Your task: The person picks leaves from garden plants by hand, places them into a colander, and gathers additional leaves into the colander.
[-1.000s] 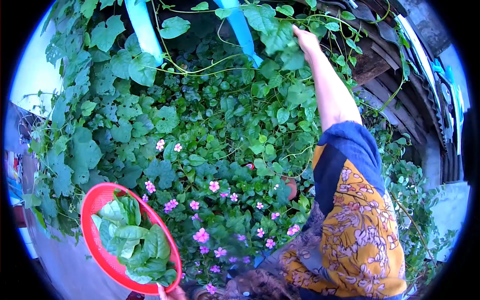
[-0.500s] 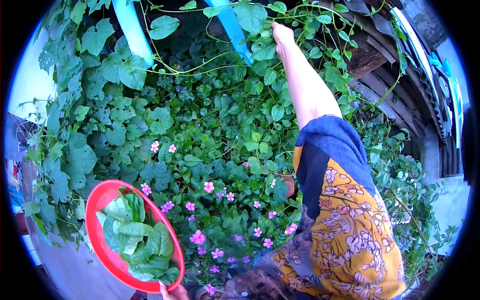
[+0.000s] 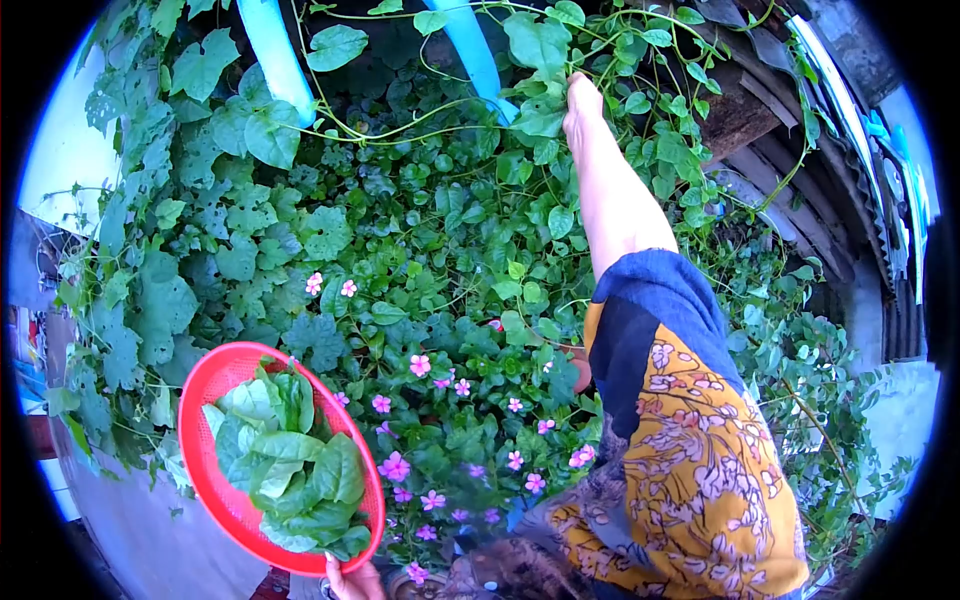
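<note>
At the lower left, my left hand (image 3: 354,580) grips the rim of a red plastic basket (image 3: 205,470), which is tilted. Picked green leaves (image 3: 290,470) lie heaped inside it. My right arm reaches up to the climbing vine at the top, and my right hand (image 3: 583,100) is closed at a large green leaf (image 3: 540,45). Its fingertips are partly hidden behind the foliage, so the exact grip is hard to make out.
Blue strips (image 3: 275,60) hang at the top. Pink flowers (image 3: 395,466) grow low in the middle, near a clay pot (image 3: 580,370). Stacked roof sheets (image 3: 790,170) stand at the right. Broad, holed leaves (image 3: 165,300) cover the left side.
My right hand has moved left from its place a second ago, then slightly right and down. The basket has shifted a little right and up with my left hand.
</note>
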